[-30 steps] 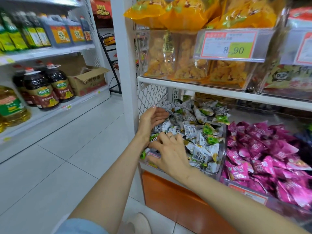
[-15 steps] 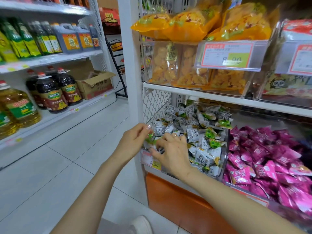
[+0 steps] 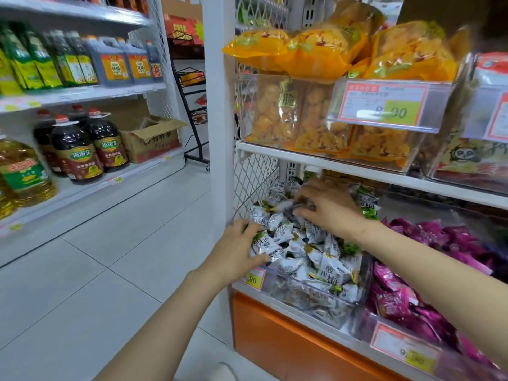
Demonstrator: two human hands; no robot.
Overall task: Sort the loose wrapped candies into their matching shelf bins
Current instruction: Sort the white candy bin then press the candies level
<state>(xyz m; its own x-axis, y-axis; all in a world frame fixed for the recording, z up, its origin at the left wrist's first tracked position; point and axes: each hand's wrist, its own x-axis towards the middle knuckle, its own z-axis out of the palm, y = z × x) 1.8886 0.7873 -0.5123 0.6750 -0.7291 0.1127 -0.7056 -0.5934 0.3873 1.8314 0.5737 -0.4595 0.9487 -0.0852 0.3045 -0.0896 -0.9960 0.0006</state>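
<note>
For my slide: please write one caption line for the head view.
Left hand and right hand grip white-green candies in the clear bin, beside magenta candies.

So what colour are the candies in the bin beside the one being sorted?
The wrapped candies there are magenta; the head view shows them best.

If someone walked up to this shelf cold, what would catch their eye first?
Both hands working in the lower-shelf bin of white-and-green candies: the left hand grips some at its front-left corner, the right hand pinches one further back. Then the magenta candies to their right and the orange snack bags above.
</note>
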